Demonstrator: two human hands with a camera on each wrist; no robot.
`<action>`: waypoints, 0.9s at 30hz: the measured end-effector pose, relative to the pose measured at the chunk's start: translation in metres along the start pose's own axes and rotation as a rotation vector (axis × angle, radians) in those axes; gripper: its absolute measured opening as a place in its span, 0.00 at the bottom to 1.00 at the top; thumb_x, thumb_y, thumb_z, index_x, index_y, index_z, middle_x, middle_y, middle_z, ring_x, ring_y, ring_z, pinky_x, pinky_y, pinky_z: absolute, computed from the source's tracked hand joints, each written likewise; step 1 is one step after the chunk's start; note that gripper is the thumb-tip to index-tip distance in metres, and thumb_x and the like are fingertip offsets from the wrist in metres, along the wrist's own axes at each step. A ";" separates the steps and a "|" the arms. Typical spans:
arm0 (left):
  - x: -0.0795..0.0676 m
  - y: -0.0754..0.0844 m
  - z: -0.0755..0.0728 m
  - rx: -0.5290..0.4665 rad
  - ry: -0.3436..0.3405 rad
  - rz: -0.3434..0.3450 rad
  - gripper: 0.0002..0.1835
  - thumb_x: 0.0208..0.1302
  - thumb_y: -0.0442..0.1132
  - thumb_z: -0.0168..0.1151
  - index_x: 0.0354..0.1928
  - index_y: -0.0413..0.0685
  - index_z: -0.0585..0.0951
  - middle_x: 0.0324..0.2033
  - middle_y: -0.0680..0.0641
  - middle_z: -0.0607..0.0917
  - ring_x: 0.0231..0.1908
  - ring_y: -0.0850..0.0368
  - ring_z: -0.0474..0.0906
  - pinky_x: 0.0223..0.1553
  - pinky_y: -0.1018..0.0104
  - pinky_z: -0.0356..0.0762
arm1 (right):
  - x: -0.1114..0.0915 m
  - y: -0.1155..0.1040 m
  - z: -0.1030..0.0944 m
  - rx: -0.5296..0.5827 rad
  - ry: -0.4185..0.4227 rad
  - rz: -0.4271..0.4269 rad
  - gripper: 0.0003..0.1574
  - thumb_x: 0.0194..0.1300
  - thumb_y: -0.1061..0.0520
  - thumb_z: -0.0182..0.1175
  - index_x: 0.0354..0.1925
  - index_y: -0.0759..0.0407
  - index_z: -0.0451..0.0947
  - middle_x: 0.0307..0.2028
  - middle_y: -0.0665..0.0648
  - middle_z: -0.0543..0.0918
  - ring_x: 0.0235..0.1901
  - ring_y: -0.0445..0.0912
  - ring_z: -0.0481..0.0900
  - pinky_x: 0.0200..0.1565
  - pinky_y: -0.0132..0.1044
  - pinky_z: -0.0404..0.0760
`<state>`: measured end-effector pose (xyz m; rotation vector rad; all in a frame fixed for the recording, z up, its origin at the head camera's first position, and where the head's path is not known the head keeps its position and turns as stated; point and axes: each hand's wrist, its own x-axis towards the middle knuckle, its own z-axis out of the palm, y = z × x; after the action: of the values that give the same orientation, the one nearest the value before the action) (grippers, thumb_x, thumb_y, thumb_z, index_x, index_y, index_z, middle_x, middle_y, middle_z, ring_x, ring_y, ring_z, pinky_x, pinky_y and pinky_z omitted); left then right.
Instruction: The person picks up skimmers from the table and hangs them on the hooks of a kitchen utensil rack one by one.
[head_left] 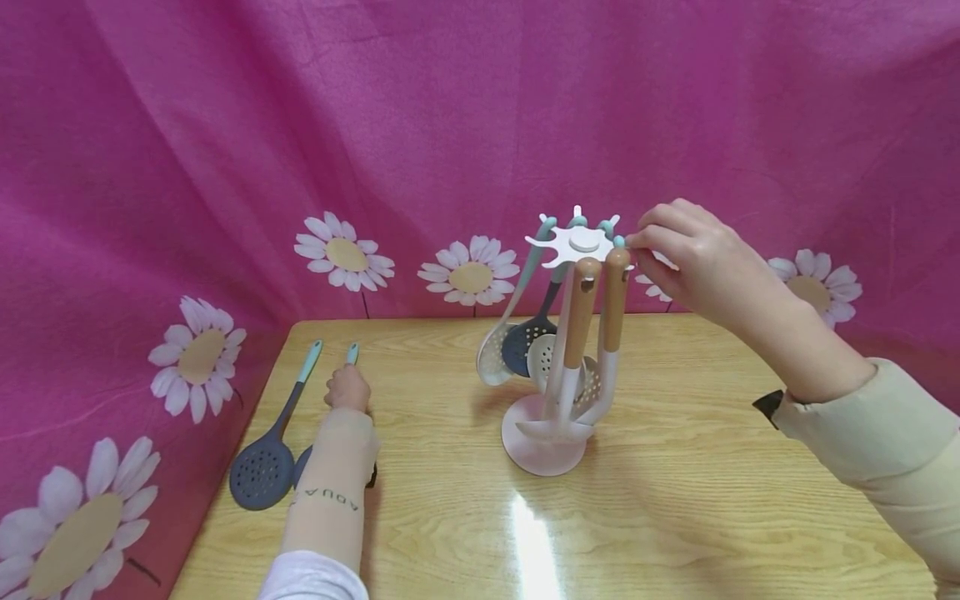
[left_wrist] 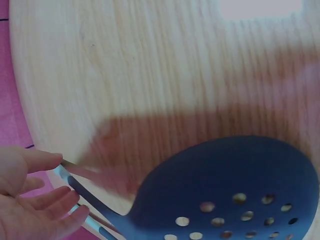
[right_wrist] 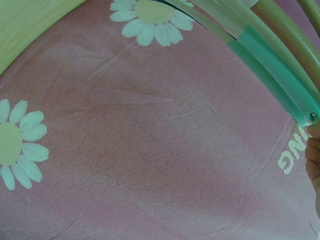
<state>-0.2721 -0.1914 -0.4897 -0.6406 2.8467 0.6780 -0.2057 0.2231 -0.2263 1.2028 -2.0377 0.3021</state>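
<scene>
My left hand pinches the mint handle of a dark perforated skimmer; the sleeve hides most of its head in the head view. Thumb and fingers lie on either side of that handle in the left wrist view. At the utensil rack, my right hand pinches the end of a mint handle at one of the top hooks. The head of that utensil cannot be told apart among the hanging ones. Wooden-handled utensils hang at the front of the rack.
Another dark skimmer lies on the wooden table left of my left hand. Several perforated utensils, including a pale one, hang on the rack's far side. A pink cloth with daisies rises behind and at the left.
</scene>
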 end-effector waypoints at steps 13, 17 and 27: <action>0.000 -0.017 0.005 0.047 -0.017 -0.035 0.13 0.64 0.28 0.45 0.44 0.24 0.74 0.42 0.28 0.75 0.45 0.36 0.73 0.42 0.49 0.75 | 0.000 -0.001 -0.001 -0.004 0.002 0.001 0.16 0.37 0.78 0.67 0.28 0.69 0.76 0.27 0.60 0.76 0.28 0.51 0.71 0.30 0.37 0.70; 0.000 -0.018 0.006 0.041 -0.004 -0.022 0.12 0.63 0.28 0.46 0.42 0.24 0.75 0.41 0.28 0.76 0.44 0.37 0.74 0.41 0.51 0.75 | 0.000 -0.001 -0.001 0.000 -0.007 -0.001 0.16 0.38 0.78 0.66 0.29 0.69 0.76 0.28 0.60 0.76 0.28 0.50 0.71 0.30 0.37 0.69; 0.003 -0.017 0.006 0.009 0.004 0.002 0.12 0.62 0.26 0.46 0.42 0.23 0.75 0.41 0.27 0.76 0.44 0.35 0.74 0.42 0.49 0.75 | 0.000 -0.001 0.000 -0.004 0.004 0.009 0.15 0.39 0.77 0.66 0.29 0.70 0.76 0.28 0.60 0.76 0.29 0.51 0.71 0.30 0.37 0.70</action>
<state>-0.2667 -0.2038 -0.5026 -0.6393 2.8528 0.6640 -0.2045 0.2224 -0.2267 1.1901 -2.0397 0.3042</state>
